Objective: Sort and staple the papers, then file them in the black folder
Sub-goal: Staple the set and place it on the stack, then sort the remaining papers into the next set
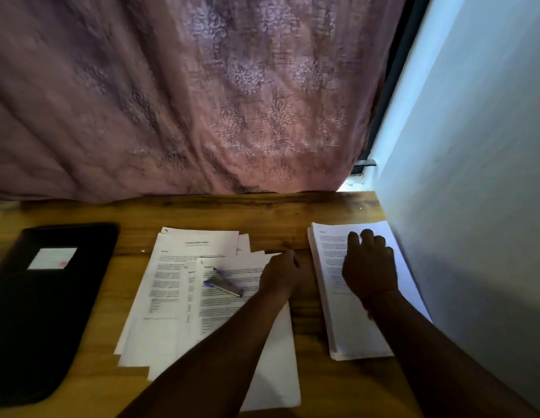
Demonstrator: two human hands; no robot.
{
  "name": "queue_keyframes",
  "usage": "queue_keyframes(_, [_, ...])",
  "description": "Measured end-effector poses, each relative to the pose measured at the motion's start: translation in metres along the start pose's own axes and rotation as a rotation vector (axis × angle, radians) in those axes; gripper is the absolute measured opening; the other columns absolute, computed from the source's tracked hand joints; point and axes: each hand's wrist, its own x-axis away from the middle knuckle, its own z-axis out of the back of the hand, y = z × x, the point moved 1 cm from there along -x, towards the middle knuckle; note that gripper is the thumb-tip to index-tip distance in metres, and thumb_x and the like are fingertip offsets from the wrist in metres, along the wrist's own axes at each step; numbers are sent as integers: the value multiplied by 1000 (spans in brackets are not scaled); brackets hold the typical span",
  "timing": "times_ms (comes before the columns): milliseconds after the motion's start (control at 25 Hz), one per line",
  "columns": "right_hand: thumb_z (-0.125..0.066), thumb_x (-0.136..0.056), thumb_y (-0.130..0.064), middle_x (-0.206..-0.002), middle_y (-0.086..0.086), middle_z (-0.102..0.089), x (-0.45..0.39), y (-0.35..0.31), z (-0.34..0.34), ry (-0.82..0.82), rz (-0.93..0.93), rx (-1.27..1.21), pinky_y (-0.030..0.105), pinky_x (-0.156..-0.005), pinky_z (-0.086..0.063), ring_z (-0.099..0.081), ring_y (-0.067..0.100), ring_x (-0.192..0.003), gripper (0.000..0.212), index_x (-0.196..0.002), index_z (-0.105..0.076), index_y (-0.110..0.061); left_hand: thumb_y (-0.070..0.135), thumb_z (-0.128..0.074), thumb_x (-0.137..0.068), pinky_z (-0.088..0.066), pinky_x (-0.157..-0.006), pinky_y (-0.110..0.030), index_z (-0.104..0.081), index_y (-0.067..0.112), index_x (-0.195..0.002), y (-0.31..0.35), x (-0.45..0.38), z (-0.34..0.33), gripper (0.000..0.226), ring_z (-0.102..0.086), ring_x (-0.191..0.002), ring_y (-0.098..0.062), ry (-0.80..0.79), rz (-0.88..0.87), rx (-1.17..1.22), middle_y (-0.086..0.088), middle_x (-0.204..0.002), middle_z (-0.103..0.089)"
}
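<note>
A loose spread of printed papers (pixel 172 297) covers the middle of the wooden desk (pixel 262 212). On top of it lies a small blue and silver stapler (pixel 223 283). My left hand (pixel 279 274) rests at the right edge of this spread, fingers curled at the sheet's corner; whether it pinches the sheet is unclear. A neat stack of printed papers (pixel 353 327) sits at the right. On that stack my right hand (pixel 369 267) lies flat with straight fingers. The closed black folder (pixel 42 312) with a white label lies at the left.
A mauve patterned curtain (pixel 202 101) hangs behind the desk's far edge. A pale wall (pixel 474 176) runs close along the right side of the desk, next to the stack.
</note>
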Motion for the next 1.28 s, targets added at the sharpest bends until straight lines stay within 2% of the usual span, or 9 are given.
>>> queue_keyframes(80, [-62, -83, -21, -113, 16, -55, 2, -47, 6, -16, 107, -213, 42, -72, -50, -56, 36, -96, 39, -119, -57, -8, 31, -50, -97, -52, -80, -32, -62, 21, -102, -27, 5, 21, 17, -66, -94, -20, 76, 13, -27, -1, -100, -69])
queue_keyframes(200, [-61, -90, -35, -136, 6, -49, 16, -130, 6, -166, 226, -484, 39, -94, -48, -52, 27, -119, 49, -134, -48, -19, 27, -54, -97, -54, -82, -30, -63, 22, -105, -78, 17, 59, 14, -67, -93, -17, 194, 35, -9, 2, -103, -71])
queue_keyframes(320, [-54, -93, -48, -134, 4, -49, 30, -195, -1, -297, 322, -423, 38, -94, -49, -51, 24, -117, 54, -136, -43, -19, 32, -55, -97, -53, -83, -25, -60, 27, -103, -133, 38, 89, 9, -64, -92, -11, 249, 36, -18, 10, -102, -67])
queue_keyframes(480, [-60, -92, -33, -128, 3, -50, 48, -247, -18, -332, 307, -288, 37, -89, -53, -52, 21, -111, 43, -131, -46, -20, 35, -49, -99, -49, -97, -28, -59, 26, -116, -211, 67, 96, 22, -59, -110, -13, 122, -263, -251, 7, -118, -62])
queue_keyframes(640, [-59, -91, -22, -120, 1, -54, 53, -236, -31, -262, 95, -242, 30, -86, -53, -53, 17, -107, 39, -129, -52, -22, 37, -54, -95, -45, -104, -35, -54, 27, -128, -234, 75, 94, 34, -46, -125, -19, 21, -418, -410, 2, -136, -48])
queue_keyframes(800, [-45, -93, -17, -119, 9, -56, 63, -184, -29, -116, -271, -220, 39, -85, -49, -55, 27, -104, 37, -130, -49, -16, 39, -53, -94, -47, -99, -35, -53, 27, -127, -240, 75, 95, 35, -47, -121, -20, 46, -499, -460, 1, -132, -49])
queue_keyframes(920, [-49, -97, -23, -116, 14, -57, 65, -160, -26, -58, -410, -276, 42, -90, -47, -56, 32, -105, 30, -125, -51, -12, 38, -59, -90, -51, -92, -35, -56, 27, -122, -249, 77, 97, 34, -53, -113, -20, 96, -505, -462, 3, -126, -55])
queue_keyframes(1120, [-55, -93, -23, -114, 14, -57, 59, -161, -23, -58, -393, -162, 40, -88, -48, -55, 31, -102, 31, -122, -52, -12, 38, -61, -89, -52, -92, -36, -57, 27, -122, -256, 75, 103, 35, -53, -113, -20, 106, -472, -468, 2, -125, -55])
queue_keyframes(1280, [-45, -89, -23, -125, 7, -51, 70, -216, -12, -90, 19, -175, 37, -97, -43, -47, 26, -112, 39, -125, -54, -15, 39, -54, -93, -44, -103, -40, -55, 28, -130, -254, 80, 102, 39, -44, -126, -24, 60, -394, -437, 1, -136, -48])
